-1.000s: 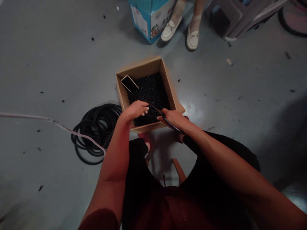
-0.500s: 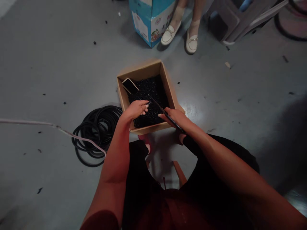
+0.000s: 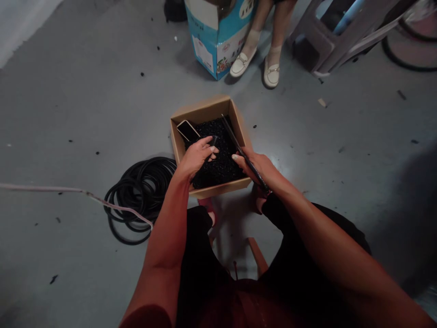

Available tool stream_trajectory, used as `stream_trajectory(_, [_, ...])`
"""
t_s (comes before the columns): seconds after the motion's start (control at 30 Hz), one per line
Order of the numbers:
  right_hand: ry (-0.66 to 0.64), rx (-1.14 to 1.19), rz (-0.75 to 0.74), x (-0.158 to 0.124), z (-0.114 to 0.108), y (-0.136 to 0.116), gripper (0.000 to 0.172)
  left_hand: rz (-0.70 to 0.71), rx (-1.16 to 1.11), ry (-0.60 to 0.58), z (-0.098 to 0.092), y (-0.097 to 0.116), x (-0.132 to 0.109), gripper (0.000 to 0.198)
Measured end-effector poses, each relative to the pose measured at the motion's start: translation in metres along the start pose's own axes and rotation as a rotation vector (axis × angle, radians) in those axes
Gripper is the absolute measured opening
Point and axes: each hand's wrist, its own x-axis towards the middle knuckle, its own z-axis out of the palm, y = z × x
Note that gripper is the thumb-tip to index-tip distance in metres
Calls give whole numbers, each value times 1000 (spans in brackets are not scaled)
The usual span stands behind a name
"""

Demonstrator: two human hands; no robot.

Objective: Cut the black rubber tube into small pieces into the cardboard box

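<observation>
Black bits (image 3: 221, 168) filled 1 cardboard box (image 3: 204, 110) in a single loose pile; material unclear from this view. Box sat on the floor just in front of the seated person's knees (image 3: 201, 223), likely so both hands could reach it without leaning. 2 hands in view, both over the box. Left hand (image 3: 196, 157) was half closed, fingers curled above the pile, with 1 small ribbed black piece (image 3: 214, 141) apparently pinched at the fingertips. Right hand (image 3: 254, 166) was closed round 1 long thin black tool (image 3: 243, 155), gripped near its lower end, with the tip angled up across the box and over the pile. Tool type not readable; possibly closed shears. 1 phone (image 3: 187, 130) lay in the box corner against the wall, at the pile's edge, probably kept within reach. 1 coil of black hose (image 3: 139, 200) lay on the floor just beside the box, with 1 white cable (image 3: 44, 187) running past it. 2nd black coil (image 3: 406, 59) at top right, partly out of view. Also 1 blue-and-white carton (image 3: 218, 41), 1 plastic stool (image 3: 327, 41) and 2 white loafers (image 3: 241, 66) on a co-worker's feet.
</observation>
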Motion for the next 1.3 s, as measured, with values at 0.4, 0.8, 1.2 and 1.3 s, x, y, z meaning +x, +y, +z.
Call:
stream_trajectory(0.4, [16, 125, -18, -3, -2, -8, 48, 104, 7, 55, 0, -2, 3, 37])
stream_trajectory(0.8, [-18, 33, -76, -1, 2, -4, 53, 82, 184, 37, 7, 8, -3, 43])
stream_trajectory(1.2, [-16, 10, -92, 1, 10, 1, 45, 73, 345, -55, 4, 7, -6, 45])
stream_trajectory(1.3, [8, -3, -74, 1, 11, 0, 42, 74, 296, -57, 3, 4, -4, 45])
